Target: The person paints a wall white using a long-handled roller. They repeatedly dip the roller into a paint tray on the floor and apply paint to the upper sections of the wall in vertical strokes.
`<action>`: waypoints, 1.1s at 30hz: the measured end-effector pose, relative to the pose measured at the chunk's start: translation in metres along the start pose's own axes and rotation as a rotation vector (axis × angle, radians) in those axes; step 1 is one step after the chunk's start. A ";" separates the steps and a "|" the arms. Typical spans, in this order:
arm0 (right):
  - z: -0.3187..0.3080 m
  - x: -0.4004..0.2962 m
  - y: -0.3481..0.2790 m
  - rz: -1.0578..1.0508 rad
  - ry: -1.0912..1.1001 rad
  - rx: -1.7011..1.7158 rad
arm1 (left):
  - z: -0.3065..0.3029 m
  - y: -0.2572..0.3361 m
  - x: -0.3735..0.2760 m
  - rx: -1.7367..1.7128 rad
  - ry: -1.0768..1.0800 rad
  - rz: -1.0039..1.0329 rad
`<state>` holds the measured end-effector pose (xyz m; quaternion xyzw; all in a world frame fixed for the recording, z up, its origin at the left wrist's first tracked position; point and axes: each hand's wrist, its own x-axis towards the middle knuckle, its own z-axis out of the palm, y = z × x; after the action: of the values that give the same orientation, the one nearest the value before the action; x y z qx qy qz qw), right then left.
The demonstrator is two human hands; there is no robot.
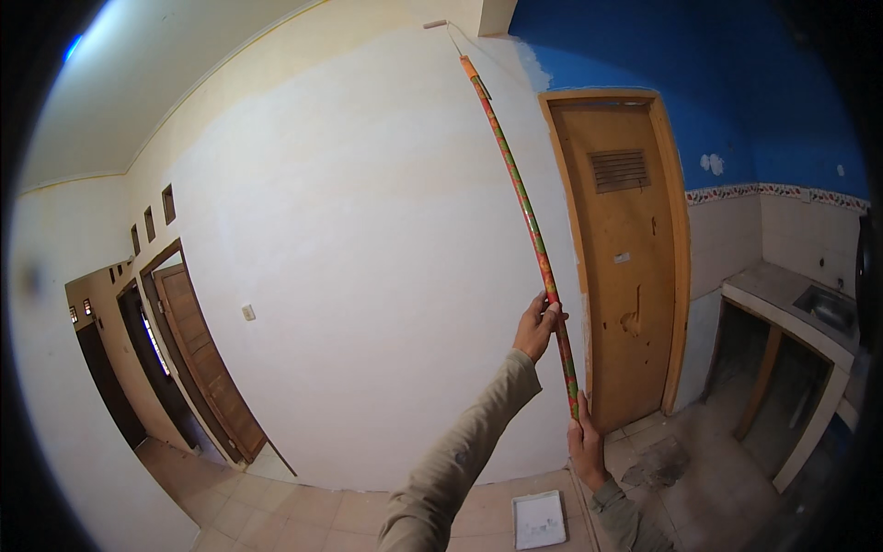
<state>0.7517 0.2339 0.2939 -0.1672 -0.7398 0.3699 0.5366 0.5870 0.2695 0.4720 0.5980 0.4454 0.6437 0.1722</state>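
Observation:
A long pole point(523, 200) with a red and green pattern leans up across the view. My left hand point(537, 326) is wrapped around it partway down. Lower, my right hand point(587, 445) grips the pole close to its bottom end. An orange handle point(469, 67) is fixed at the top, and a thin wire frame runs from it to a small paint roller point(435, 25). The roller is high up by the wall point(359, 262); I cannot tell whether it touches. White paint covers most of this wall, with a cream band along its top.
A white paint tray point(539, 519) lies on the tiled floor point(310, 514) below my hands. Right of the pole stands a worn wooden door point(624, 255), then a counter with a metal sink point(824, 308). A stained patch point(657, 461) marks the floor there. A brown door point(207, 359) is at left.

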 end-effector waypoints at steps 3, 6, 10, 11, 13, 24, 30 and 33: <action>0.000 -0.020 0.003 0.000 0.013 -0.006 | -0.002 0.000 -0.010 0.012 -0.026 -0.007; 0.001 -0.039 0.010 0.006 0.012 0.032 | 0.006 0.000 -0.030 0.029 0.021 0.047; 0.009 -0.049 0.005 -0.020 0.015 0.037 | 0.005 0.012 -0.050 -0.010 0.074 0.025; 0.011 -0.049 -0.001 -0.005 -0.001 0.033 | 0.002 0.016 -0.051 -0.017 0.097 0.019; 0.017 -0.045 -0.016 -0.030 0.003 0.034 | -0.010 0.019 -0.051 -0.004 0.092 0.033; 0.061 -0.020 -0.063 -0.101 -0.016 -0.007 | -0.051 0.043 -0.033 0.004 0.178 0.040; 0.084 0.041 -0.117 -0.075 -0.033 0.041 | -0.082 0.061 -0.022 0.212 0.230 0.188; 0.092 0.082 -0.125 -0.189 0.046 0.036 | -0.088 0.060 -0.023 0.301 0.264 0.274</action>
<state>0.6559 0.1687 0.4256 -0.0957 -0.7330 0.3267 0.5889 0.5295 0.1873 0.5143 0.5824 0.4695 0.6601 -0.0676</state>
